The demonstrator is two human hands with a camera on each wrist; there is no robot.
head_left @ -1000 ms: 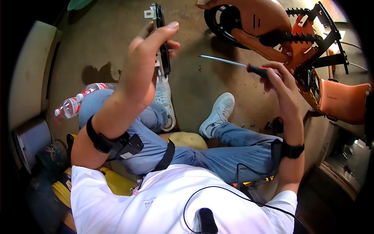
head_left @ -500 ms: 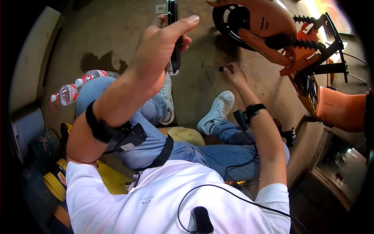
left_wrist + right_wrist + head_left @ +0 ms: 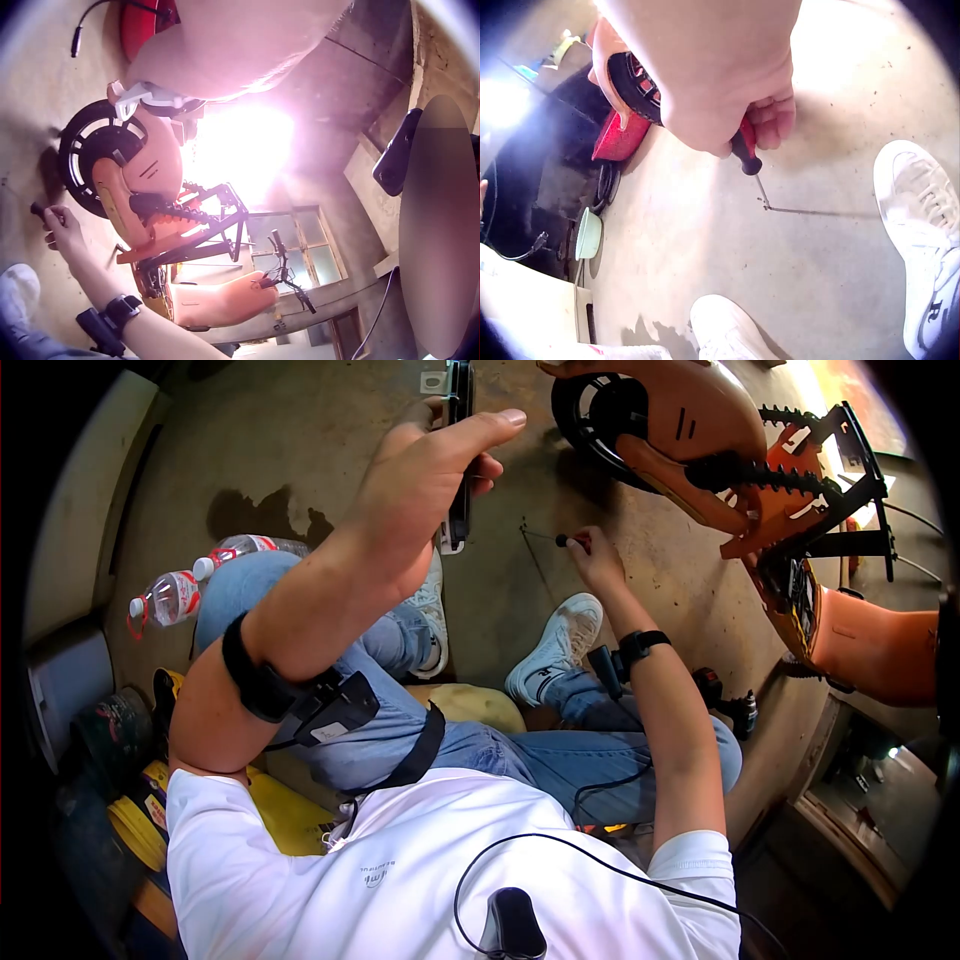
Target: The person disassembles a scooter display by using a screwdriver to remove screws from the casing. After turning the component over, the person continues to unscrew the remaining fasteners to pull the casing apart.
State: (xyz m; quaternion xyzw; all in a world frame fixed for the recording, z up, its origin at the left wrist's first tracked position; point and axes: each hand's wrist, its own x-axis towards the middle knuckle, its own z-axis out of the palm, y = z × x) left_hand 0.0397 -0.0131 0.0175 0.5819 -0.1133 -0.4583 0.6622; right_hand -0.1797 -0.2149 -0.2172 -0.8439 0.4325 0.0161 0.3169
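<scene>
I see a red-and-black screwdriver (image 3: pixel 745 150) slanting tip-down to small dark bits (image 3: pixel 766 205) on the floor (image 3: pixel 660 240), a slim black part (image 3: pixel 460 510) raised above.

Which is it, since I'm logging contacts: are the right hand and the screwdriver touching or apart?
Touching. The right wrist view shows the right hand gripping the screwdriver, fingers curled round its red-and-black handle.
</scene>
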